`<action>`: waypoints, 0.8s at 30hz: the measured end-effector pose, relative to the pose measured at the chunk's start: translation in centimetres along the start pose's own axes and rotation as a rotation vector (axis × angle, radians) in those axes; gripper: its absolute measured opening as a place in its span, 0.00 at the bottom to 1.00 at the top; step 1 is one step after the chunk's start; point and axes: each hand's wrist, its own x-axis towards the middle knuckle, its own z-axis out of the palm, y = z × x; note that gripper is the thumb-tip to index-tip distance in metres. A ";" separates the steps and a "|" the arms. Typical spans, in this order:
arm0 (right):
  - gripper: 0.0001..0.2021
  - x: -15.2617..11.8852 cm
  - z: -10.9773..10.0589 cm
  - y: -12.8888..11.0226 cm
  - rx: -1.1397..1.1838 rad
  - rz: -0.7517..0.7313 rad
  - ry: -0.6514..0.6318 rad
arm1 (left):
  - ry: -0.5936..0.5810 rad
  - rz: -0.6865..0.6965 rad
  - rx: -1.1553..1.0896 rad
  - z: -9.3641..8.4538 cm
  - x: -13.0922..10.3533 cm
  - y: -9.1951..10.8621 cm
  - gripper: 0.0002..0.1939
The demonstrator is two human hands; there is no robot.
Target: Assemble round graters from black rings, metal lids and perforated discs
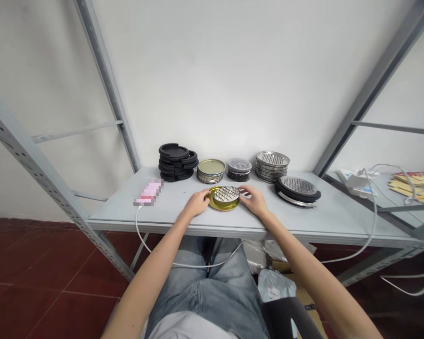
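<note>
My left hand (197, 203) is closed at the left rim of a shallow gold round lid (224, 205) on the shelf. My right hand (255, 201) has its fingers curled against the right edge of a silver disc (226, 194) with a raised, grater-like pattern. That disc is over the gold lid, tilted or raised at one side; whether it touches the lid's bottom I cannot tell. Behind my hands are a stack of gold-topped lids (211, 168) and a smaller stack of perforated grey discs (239, 167).
Black rings (176, 162) are stacked at the back left. A pile of silver perforated discs (272, 162) is at the back right, with a black-rimmed perforated disc (298, 187) before it. A phone (149, 192) with a white cable lies left. Metal posts (106, 80) frame the shelf (183, 221).
</note>
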 end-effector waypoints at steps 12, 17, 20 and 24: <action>0.17 0.1 0.0 0.0 -0.101 0.008 -0.059 | -0.028 -0.024 0.023 0.1 0.0 -0.2 0.20; 0.13 0.3 0.1 0.1 0.031 0.105 -0.105 | -0.012 -0.040 -0.002 -0.1 -0.1 0.1 0.19; 0.11 0.4 0.1 -0.3 0.041 0.151 -0.106 | -0.008 -0.033 -0.008 -0.1 -0.1 0.2 0.18; 0.10 0.7 0.1 -0.5 0.091 0.156 -0.109 | -0.003 -0.034 -0.011 0.0 0.0 0.1 0.18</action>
